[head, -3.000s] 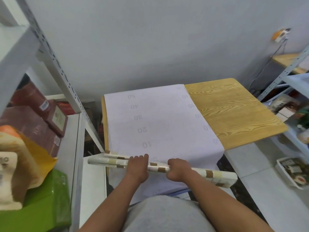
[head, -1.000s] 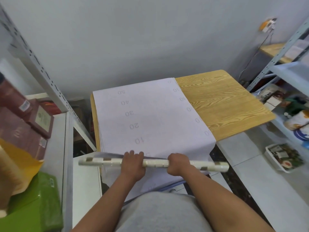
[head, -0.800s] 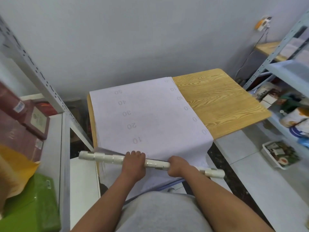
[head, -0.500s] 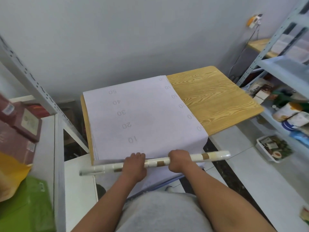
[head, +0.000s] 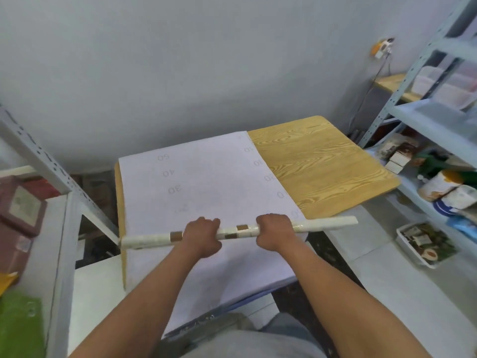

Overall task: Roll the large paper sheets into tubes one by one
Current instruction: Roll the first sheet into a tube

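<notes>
A rolled paper tube (head: 325, 223), cream with brown squares, lies crosswise above the near part of the table. My left hand (head: 201, 235) grips it left of the middle and my right hand (head: 273, 232) grips it right of the middle, both with fingers curled round it. Beneath the tube a stack of large white paper sheets (head: 206, 182) with printed numbers covers the left half of the wooden table (head: 322, 166) and hangs over its near edge.
A grey metal shelf (head: 438, 117) with packets and cans stands at the right, with a white tray (head: 423, 244) of items on the floor below it. At the left a metal rack (head: 51, 177) holds red boxes (head: 20, 213) and a green package (head: 18, 326). A grey wall is behind the table.
The tube has been rolled tighter and lifted forward over the stack. Its right end has swung up and its left end down. Both hands keep their grip.
</notes>
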